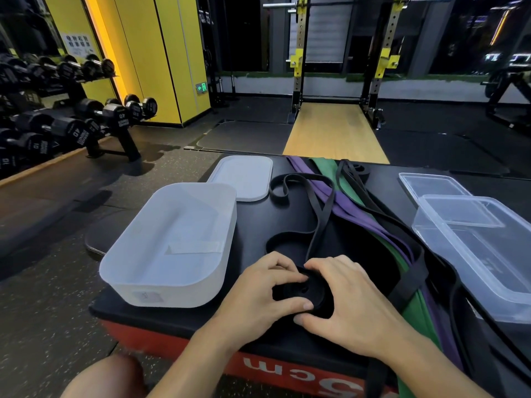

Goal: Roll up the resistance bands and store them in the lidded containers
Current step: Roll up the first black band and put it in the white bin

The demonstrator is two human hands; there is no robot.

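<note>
A black resistance band (303, 290) lies partly coiled on the black box top near the front edge. My left hand (258, 300) and my right hand (347, 305) both grip the coil from either side. Its loose tail (321, 214) runs away from me in loops. A purple band (347, 208) and a green band (413, 308) lie stretched out to the right, with other black bands (370, 202) across them. An open white container (172, 242) stands to the left, its white lid (244, 176) behind it. An open clear container (482, 254) stands at the right, with a clear lid (431, 183) leaning at its far end.
The work surface is a black-topped plyo box (161, 320) with red sides. A dumbbell rack (71, 122) stands at the left. A squat rack (339, 61) with a wooden platform stands ahead. My knee (109, 380) shows at the bottom left.
</note>
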